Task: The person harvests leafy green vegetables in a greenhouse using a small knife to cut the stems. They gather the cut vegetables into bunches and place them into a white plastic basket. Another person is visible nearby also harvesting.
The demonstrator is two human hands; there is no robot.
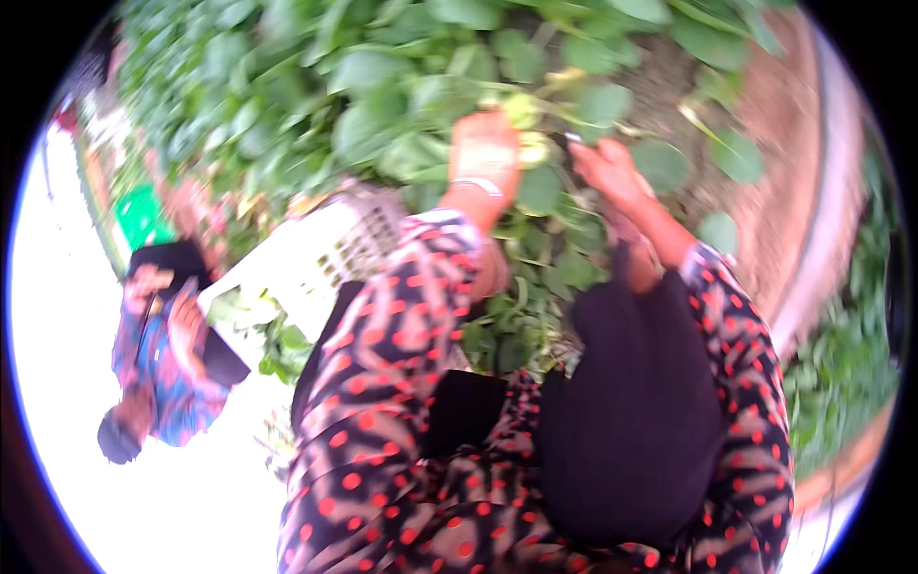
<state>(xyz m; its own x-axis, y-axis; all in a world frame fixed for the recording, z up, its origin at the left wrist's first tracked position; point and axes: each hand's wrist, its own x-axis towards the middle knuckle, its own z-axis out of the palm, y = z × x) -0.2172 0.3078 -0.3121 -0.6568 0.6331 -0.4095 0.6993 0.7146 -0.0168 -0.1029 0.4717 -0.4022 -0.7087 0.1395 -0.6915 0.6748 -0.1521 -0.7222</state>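
Broad-leaved green plants fill the upper part of the head view. Among their stems is my left hand, back upward, with a pale bangle at the wrist; its fingertips are hidden by leaves, beside yellowish leaves. My right hand reaches in from the right, fingers bent, near the stems, with a small pale, shiny object at its fingertips that is too blurred to name. The two hands are apart, with leaves between them. A white plastic crate with latticed sides holds some green leaves left of my arm.
Another person in a patterned top and dark cap is at the left, near a green container. Brown soil and a pale curved edging run along the right, with more greenery beyond. Foliage lies between my legs.
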